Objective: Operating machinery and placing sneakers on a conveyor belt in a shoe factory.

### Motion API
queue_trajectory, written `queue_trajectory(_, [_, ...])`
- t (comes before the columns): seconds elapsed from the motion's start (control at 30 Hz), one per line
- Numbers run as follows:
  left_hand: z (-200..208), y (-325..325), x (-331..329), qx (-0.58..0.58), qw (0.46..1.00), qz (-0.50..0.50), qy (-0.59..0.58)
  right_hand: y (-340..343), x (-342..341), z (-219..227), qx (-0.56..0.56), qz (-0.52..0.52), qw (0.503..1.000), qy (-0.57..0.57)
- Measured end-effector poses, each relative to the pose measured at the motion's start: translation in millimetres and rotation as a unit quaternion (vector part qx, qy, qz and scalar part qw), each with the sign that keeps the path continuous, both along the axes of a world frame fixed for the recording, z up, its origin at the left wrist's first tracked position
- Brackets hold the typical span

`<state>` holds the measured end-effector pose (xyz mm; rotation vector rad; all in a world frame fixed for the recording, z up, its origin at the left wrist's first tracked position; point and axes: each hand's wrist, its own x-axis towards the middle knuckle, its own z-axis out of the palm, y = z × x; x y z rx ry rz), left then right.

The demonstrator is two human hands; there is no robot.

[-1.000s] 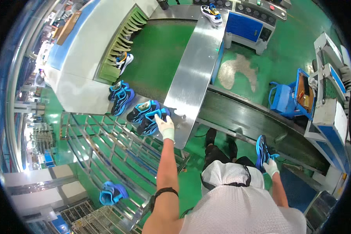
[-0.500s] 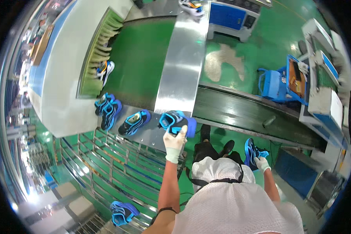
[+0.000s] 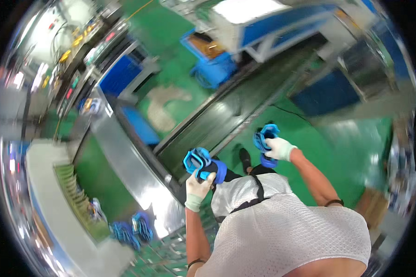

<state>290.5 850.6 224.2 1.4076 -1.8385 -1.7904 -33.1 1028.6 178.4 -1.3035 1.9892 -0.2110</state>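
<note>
My left hand (image 3: 197, 190), in a white glove, is closed round a black and bright-blue sports shoe (image 3: 197, 159) with a purple-blue sole. It holds the shoe in front of my body, with the opening turned up. To the right, my gloved right hand (image 3: 280, 149) grips a second sports shoe (image 3: 265, 135) of the same colours. That shoe hangs over the green floor, partly covered by my fingers. Both shoes are apart from each other and off any surface.
At left a shiny metal ledge (image 3: 125, 161) runs beside a green belt (image 3: 97, 168). More blue shoes (image 3: 142, 226) lie at its near end. A dark conveyor (image 3: 217, 115) crosses ahead. Beyond it stands a blue chair (image 3: 215, 71). A blue box-like unit (image 3: 326, 92) stands at right.
My view has swung to the right. The left hand has lifted its shoe off the metal ledge. My right hand has raised its shoe and brought it forward, nearer the left one.
</note>
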Motion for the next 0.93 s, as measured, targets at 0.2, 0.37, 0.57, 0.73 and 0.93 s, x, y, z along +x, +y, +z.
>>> queue_trajectory(0.2, [-13.8, 4.2, -130.5, -0.160, 0.875, -0.456, -0.037, 5.9, 15.0, 58.5, 0.072, -0.112, 0.991, 0.033])
queue_trajectory(0.37, [-19.9, 44.1, -226.8, -0.188, 0.719, -0.668, 0.034, 51.4, 25.9, 44.3, 0.057, -0.157, 0.985, 0.033])
queue_trajectory(0.57, [-25.1, 131.8, -286.4, -0.125, 0.619, -0.776, 0.000, 169.4, 26.2, 30.2, 0.044, -0.277, 0.960, -0.009])
queue_trajectory(0.73, [-33.2, 262.6, -333.5, -0.083, 0.560, -0.825, 0.000, 300.2, 11.0, 22.7, 0.031, -0.328, 0.943, -0.036])
queue_trajectory(0.93, [-33.7, 448.8, -379.1, -0.077, 0.477, -0.875, -0.039, 473.1, -20.6, 46.4, 0.084, -0.368, 0.920, -0.103])
